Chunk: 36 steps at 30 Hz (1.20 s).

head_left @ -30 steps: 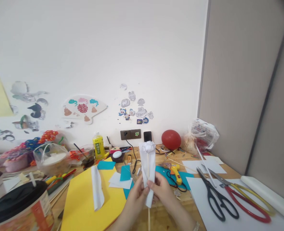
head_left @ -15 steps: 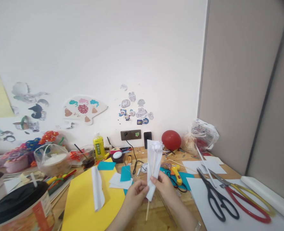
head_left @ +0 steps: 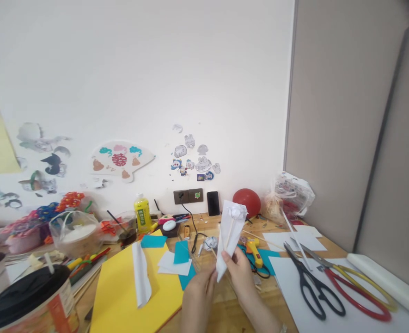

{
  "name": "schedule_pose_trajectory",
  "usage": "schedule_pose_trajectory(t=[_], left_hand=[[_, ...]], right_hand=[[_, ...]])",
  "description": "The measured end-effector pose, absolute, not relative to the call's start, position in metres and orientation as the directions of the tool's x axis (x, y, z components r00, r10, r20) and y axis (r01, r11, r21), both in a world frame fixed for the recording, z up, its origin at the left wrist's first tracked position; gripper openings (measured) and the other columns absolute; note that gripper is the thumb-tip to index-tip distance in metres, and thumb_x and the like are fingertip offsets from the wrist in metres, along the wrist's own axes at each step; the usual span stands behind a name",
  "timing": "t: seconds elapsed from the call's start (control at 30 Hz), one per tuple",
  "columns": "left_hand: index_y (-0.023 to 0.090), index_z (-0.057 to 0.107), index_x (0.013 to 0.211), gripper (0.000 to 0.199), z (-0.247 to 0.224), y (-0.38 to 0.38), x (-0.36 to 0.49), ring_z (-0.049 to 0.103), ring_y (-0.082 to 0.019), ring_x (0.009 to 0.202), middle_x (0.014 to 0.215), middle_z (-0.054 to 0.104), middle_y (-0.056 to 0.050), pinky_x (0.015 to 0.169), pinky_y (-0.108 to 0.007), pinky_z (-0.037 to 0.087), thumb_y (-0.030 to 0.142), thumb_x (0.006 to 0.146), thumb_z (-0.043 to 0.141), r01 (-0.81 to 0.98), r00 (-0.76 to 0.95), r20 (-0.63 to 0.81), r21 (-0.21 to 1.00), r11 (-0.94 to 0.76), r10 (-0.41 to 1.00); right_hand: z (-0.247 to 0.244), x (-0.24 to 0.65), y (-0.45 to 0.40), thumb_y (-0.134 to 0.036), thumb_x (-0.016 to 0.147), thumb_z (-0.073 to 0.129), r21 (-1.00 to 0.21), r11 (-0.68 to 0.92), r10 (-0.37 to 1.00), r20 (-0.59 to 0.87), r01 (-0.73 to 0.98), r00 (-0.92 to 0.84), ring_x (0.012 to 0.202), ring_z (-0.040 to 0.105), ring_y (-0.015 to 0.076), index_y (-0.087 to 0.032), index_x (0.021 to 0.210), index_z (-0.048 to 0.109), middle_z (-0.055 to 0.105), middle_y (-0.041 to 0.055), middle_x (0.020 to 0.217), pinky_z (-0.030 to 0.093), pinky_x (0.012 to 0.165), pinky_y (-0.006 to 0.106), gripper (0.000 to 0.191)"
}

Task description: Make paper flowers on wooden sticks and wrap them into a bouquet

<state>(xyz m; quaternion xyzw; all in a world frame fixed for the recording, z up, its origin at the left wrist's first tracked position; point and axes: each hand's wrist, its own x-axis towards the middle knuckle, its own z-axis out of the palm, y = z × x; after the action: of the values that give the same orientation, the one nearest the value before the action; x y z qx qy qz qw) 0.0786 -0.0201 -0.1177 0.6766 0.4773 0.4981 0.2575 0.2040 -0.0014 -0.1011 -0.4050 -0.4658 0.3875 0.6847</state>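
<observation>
A strip of white paper [head_left: 228, 231] stands in front of me, wrapped round a thin wooden stick with a crumpled white paper flower [head_left: 238, 211] at its top. My right hand [head_left: 237, 268] pinches the paper and stick near the lower part, thumb on the front. Beside the pointed lower end of the paper, my left hand [head_left: 201, 289] is closed, its fingertips touching the paper's lower left edge. The stick's lower end is hidden behind the hands.
Yellow card [head_left: 117, 286] with a rolled white paper lies at left. A yellow glue gun [head_left: 255, 252], black scissors [head_left: 311, 286] and red-handled scissors [head_left: 357, 300] lie at right. A lidded cup [head_left: 27, 296] stands front left; a red balloon [head_left: 246, 202] sits behind.
The paper and flower have tilted to the right, and the paper now narrows to a point at the bottom. My left hand has turned and moved slightly lower.
</observation>
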Motion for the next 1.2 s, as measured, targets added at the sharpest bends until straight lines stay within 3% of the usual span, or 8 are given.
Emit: schedule_pose_trajectory(t=[0.1,0.27,0.33,0.5,0.67,0.8,1.03,1.2], left_hand=[[0.02,0.068,0.094,0.035,-0.12,-0.015,0.083,0.066,-0.027,0.084,0.094,0.072,-0.01,0.076,-0.037,0.05,0.046,0.073,0.06,0.227,0.057,0.327,0.916,-0.331,0.943],[0.014,0.064,0.083,0.048,-0.124,-0.007,0.086,0.066,-0.025,0.071,0.078,0.072,-0.011,0.065,-0.036,0.053,0.051,0.054,0.074,-0.043,0.063,0.186,0.982,-0.184,0.98],[0.014,0.063,0.079,0.048,-0.123,-0.008,0.085,0.066,-0.024,0.07,0.075,0.071,-0.01,0.063,-0.034,0.053,0.051,0.051,0.075,-0.03,0.018,0.183,0.983,-0.182,0.983],[0.018,0.06,0.068,0.038,-0.114,-0.016,0.084,0.061,-0.019,0.061,0.067,0.065,-0.002,0.058,-0.03,0.05,0.051,0.054,0.074,0.167,-0.158,0.33,0.938,-0.304,0.931],[0.017,0.06,0.063,0.037,-0.111,-0.012,0.082,0.058,-0.018,0.062,0.062,0.061,0.0,0.06,-0.027,0.046,0.053,0.059,0.07,-0.012,-0.068,0.27,0.962,-0.272,0.96],[0.016,0.059,0.058,0.042,-0.113,-0.004,0.08,0.055,-0.015,0.057,0.056,0.059,0.001,0.058,-0.024,0.043,0.055,0.051,0.075,-0.128,-0.026,0.21,0.969,-0.212,0.977],[0.015,0.061,0.062,0.047,-0.119,-0.002,0.08,0.058,-0.015,0.053,0.057,0.066,-0.003,0.054,-0.025,0.044,0.055,0.044,0.077,-0.2,0.01,0.082,0.977,-0.079,0.997],[0.013,0.068,0.066,0.046,-0.122,-0.003,0.082,0.061,-0.018,0.059,0.062,0.068,-0.005,0.058,-0.027,0.047,0.052,0.043,0.078,-0.187,-0.035,0.075,0.979,-0.081,0.997]], right_hand=[[-0.099,0.203,-0.003,-0.052,0.066,0.064,-0.918,0.369,0.908,0.322,-0.145,0.268,0.08,0.062,0.0274,-0.015,0.084,0.063,0.069,0.0103,0.083,0.048,0.073,0.037,0.041],[-0.098,0.201,-0.005,-0.047,0.069,0.063,-0.914,0.395,0.895,0.361,-0.091,0.263,0.08,0.061,0.0266,-0.016,0.083,0.062,0.069,0.0093,0.083,0.048,0.073,0.036,0.034],[-0.098,0.2,-0.006,-0.044,0.07,0.063,-0.916,0.395,0.893,0.364,-0.073,0.266,0.079,0.061,0.0261,-0.016,0.085,0.062,0.069,0.0092,0.083,0.048,0.072,0.036,0.032],[-0.097,0.2,-0.01,-0.04,0.072,0.06,-0.918,0.396,0.885,0.381,-0.001,0.267,0.077,0.062,0.0257,-0.015,0.082,0.062,0.068,0.0094,0.082,0.048,0.071,0.036,0.027],[-0.099,0.202,-0.005,-0.045,0.069,0.064,-0.912,0.407,0.885,0.379,-0.052,0.271,0.076,0.061,0.0257,-0.015,0.083,0.063,0.068,0.0083,0.08,0.048,0.069,0.035,0.033],[-0.102,0.205,0.0,-0.047,0.068,0.066,-0.892,0.413,0.903,0.376,-0.181,0.206,0.073,0.061,0.0243,-0.015,0.084,0.063,0.068,0.0075,0.079,0.048,0.066,0.033,0.036],[-0.105,0.205,0.001,-0.045,0.069,0.067,-0.882,0.396,0.914,0.352,-0.256,0.201,0.073,0.06,0.0229,-0.015,0.086,0.062,0.068,0.0069,0.08,0.047,0.066,0.032,0.035],[-0.108,0.206,0.003,-0.046,0.069,0.066,-0.889,0.404,0.905,0.355,-0.216,0.234,0.077,0.06,0.0244,-0.014,0.087,0.062,0.068,0.0082,0.082,0.047,0.068,0.033,0.036]])
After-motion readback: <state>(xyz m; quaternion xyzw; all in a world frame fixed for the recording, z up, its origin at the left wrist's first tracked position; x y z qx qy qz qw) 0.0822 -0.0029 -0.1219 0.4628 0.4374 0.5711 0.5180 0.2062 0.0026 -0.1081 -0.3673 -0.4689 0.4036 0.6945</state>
